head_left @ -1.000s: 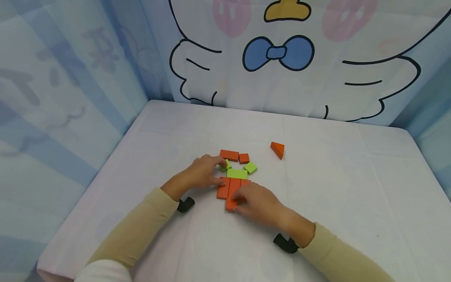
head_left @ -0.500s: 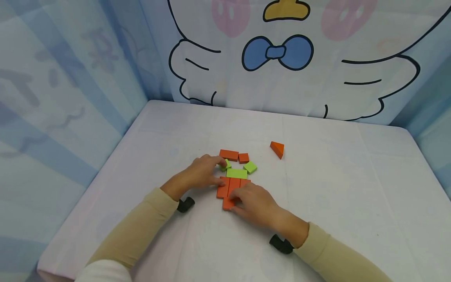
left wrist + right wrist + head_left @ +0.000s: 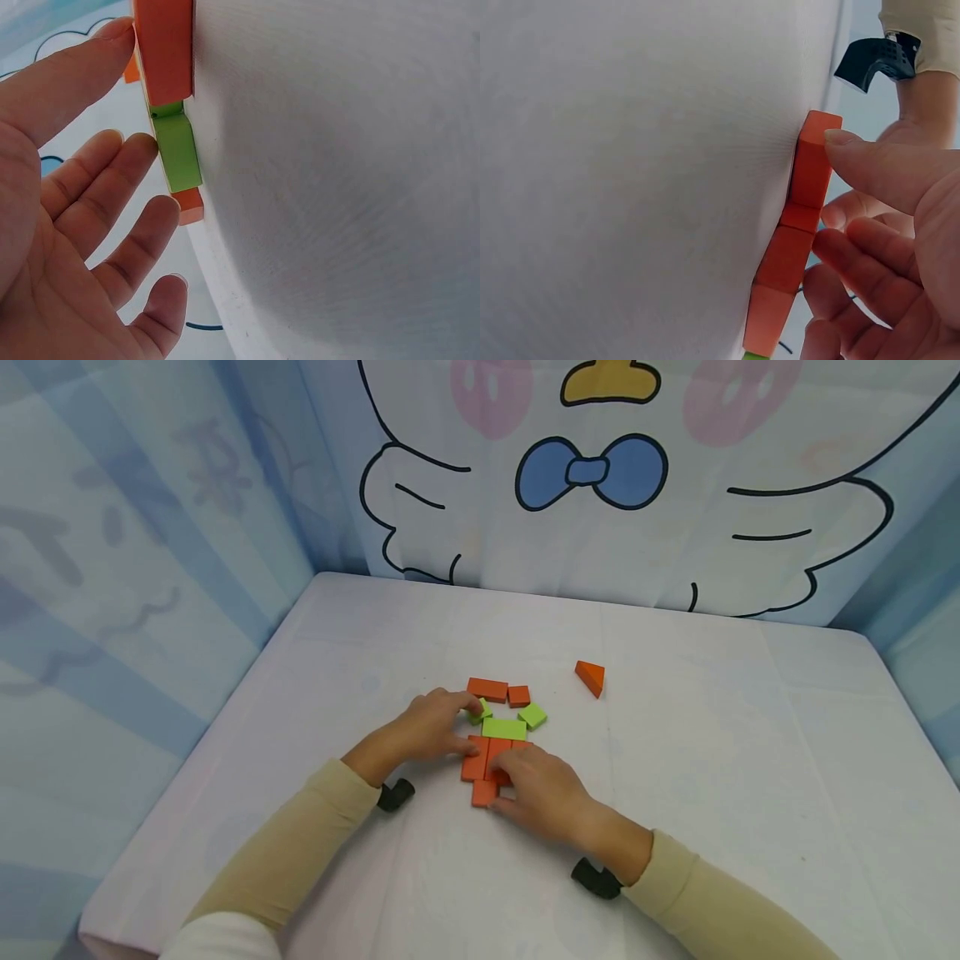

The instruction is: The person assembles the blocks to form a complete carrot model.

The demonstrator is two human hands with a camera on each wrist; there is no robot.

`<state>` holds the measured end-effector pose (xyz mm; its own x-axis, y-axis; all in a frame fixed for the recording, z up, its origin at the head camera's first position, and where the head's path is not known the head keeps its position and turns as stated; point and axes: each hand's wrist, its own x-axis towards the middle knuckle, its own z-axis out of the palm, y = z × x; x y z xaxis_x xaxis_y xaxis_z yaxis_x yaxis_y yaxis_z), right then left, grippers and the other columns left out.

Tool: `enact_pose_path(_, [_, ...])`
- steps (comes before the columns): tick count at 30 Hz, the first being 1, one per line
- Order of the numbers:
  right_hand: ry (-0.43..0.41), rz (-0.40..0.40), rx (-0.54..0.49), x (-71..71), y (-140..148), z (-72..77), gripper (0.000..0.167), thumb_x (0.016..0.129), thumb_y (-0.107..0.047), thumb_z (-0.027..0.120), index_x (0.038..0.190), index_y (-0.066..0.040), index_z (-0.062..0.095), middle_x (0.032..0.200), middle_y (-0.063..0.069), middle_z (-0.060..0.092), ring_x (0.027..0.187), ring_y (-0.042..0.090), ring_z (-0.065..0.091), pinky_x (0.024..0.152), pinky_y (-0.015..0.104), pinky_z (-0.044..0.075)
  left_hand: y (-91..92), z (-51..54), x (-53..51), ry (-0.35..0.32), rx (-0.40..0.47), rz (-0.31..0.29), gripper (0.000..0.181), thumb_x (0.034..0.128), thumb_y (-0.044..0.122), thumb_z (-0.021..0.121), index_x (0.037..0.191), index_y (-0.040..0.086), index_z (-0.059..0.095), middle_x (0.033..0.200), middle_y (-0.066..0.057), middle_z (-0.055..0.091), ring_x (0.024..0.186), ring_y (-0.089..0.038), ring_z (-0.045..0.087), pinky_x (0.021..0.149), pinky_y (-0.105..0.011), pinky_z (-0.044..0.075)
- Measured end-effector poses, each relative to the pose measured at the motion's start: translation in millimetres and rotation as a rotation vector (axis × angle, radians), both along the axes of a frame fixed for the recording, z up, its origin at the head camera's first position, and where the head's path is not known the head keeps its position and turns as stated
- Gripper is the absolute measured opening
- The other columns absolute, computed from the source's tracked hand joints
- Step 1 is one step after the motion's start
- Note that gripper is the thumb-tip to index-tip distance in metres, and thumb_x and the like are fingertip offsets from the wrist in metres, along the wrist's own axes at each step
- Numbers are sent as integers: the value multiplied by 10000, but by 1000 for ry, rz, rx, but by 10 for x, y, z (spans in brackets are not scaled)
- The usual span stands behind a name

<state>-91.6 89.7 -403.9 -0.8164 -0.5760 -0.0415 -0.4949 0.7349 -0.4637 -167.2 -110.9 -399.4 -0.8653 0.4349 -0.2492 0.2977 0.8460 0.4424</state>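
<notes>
Several orange and green wooden blocks lie flat in an arrangement on the table. My left hand point(image 3: 431, 727) is at its left side: the thumb rests at the left orange block point(image 3: 473, 764), and fingertips touch a small green block point(image 3: 487, 710). In the left wrist view, its fingers are spread and relaxed. My right hand point(image 3: 547, 797) has its thumb on the lowest orange block point(image 3: 483, 793), with fingers over the middle orange block point(image 3: 498, 749), partly hiding the right orange block point(image 3: 522, 746). The right wrist view shows the thumb touching an orange block point(image 3: 810, 172) without wrapping it.
A green rectangular block point(image 3: 504, 729) lies above the orange ones, with a tilted green block point(image 3: 533, 717) at its right. Farther back are a long orange block point(image 3: 487, 690) and an orange cube-like block point(image 3: 519, 696). An orange triangular block point(image 3: 592, 677) lies apart, right of them.
My right hand has shifted slightly left, and the lowest orange block has slid left under it, now offset from the middle block. The left hand has stayed in place.
</notes>
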Motion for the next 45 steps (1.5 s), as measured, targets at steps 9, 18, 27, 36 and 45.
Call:
enact_pose_path(9, [-30, -25, -10, -21, 24, 18, 431, 854, -279, 812, 1184, -64, 636, 1079, 21, 630, 1015, 208, 557, 842, 379, 495, 2, 13, 4, -7, 3, 4, 531, 846, 330, 829, 1294, 155, 603, 1280, -1, 606, 1179, -247, 498, 998, -451, 414])
enact_pose_path(18, [-12, -123, -32, -424, 258, 128, 472, 932, -243, 723, 1335, -29, 603, 1302, 127, 618, 1191, 318, 553, 998, 469, 458, -7, 2, -4, 4, 7, -14, 528, 850, 336, 824, 1294, 156, 602, 1276, -1, 602, 1171, -243, 500, 987, -444, 417])
enact_pose_path(27, [-57, -194, -10, -870, 331, 85, 497, 968, -267, 674, 1375, -2, 566, 1361, 166, 592, 1277, 348, 524, 1048, 496, 413, -26, 3, -5, -1, 13, -24, 526, 857, 329, 818, 1300, 152, 595, 1285, -2, 599, 1189, -249, 496, 994, -447, 407])
enact_pose_path(36, [-95, -220, -7, -1029, 259, 30, 466, 981, -300, 647, 1355, -28, 587, 1331, 150, 614, 1260, 338, 539, 1056, 496, 405, -10, 18, 6, -21, 10, 0, 526, 858, 321, 818, 1309, 162, 599, 1271, -1, 594, 1168, -243, 496, 990, -436, 411])
enact_pose_path(45, [-114, -244, -12, -1123, 210, 17, 471, 986, -294, 651, 1370, -32, 573, 1344, 145, 604, 1220, 322, 552, 1048, 482, 415, -22, 26, 12, -12, 20, -13, 521, 862, 316, 815, 1307, 153, 599, 1275, -13, 597, 1166, -244, 506, 990, -438, 416])
